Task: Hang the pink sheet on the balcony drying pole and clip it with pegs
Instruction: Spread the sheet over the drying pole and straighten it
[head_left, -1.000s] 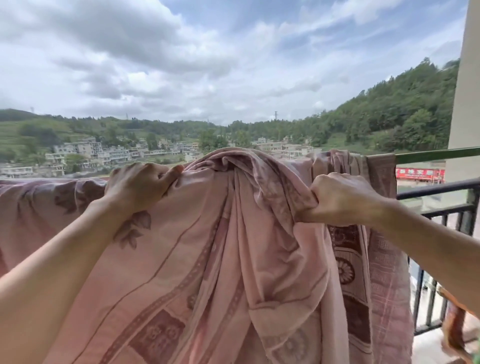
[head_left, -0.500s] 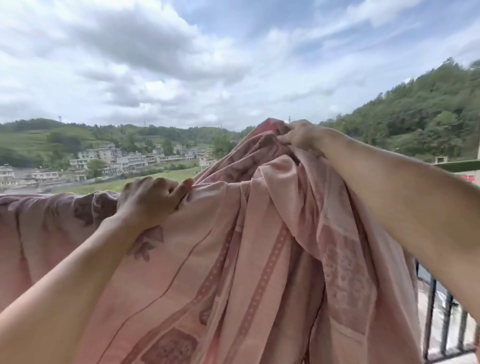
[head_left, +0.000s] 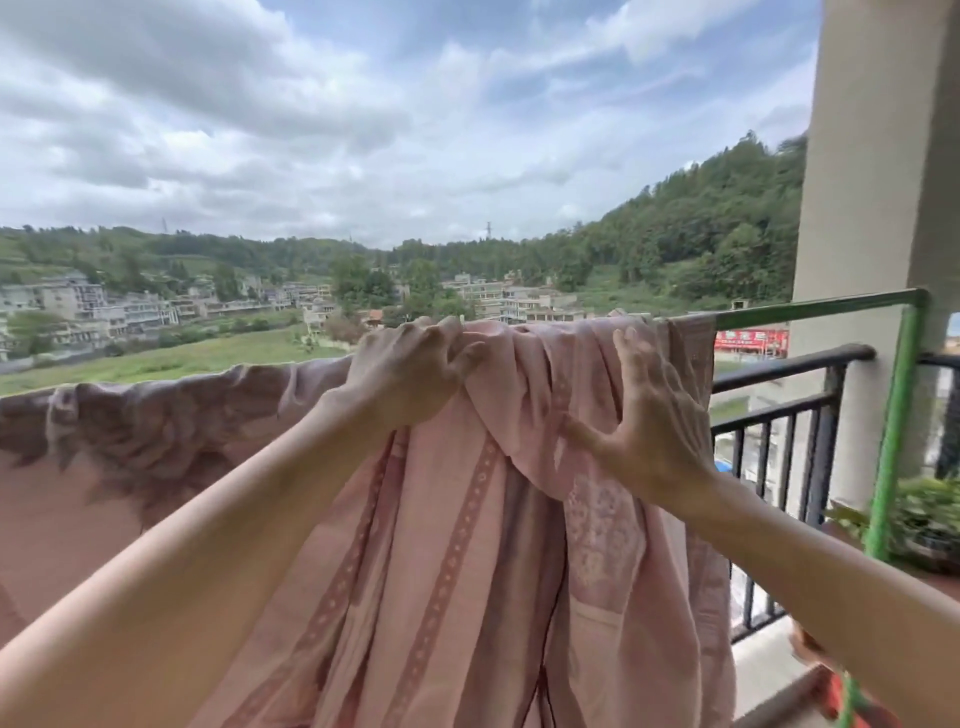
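Beyond the balcony lay a cloudy sky, a wooded hillside on the right and a cluster of pale buildings across a green field. Nearer, a beige pillar rose at the right edge, with a black railing running along the balcony's outer side and a potted plant just inside it.

Across most of the view hung the pink sheet, draped over the green drying pole. To the left it was spread fairly flat; in the middle and to the right it bunched into thick folds over the pole and fell in long pleats with a darker patterned stripe. Bare green pole showed only to the right of the cloth, where it met a green upright.

Both bare arms reached forward to the sheet. The left hand lay on top of the bunched cloth at the pole, fingers curled, its grip closed over a fold. The right hand pressed against the hanging folds just below the pole, fingers spread wide and flat on the fabric, its grip loose and holding nothing.

No pegs appeared on the sheet.
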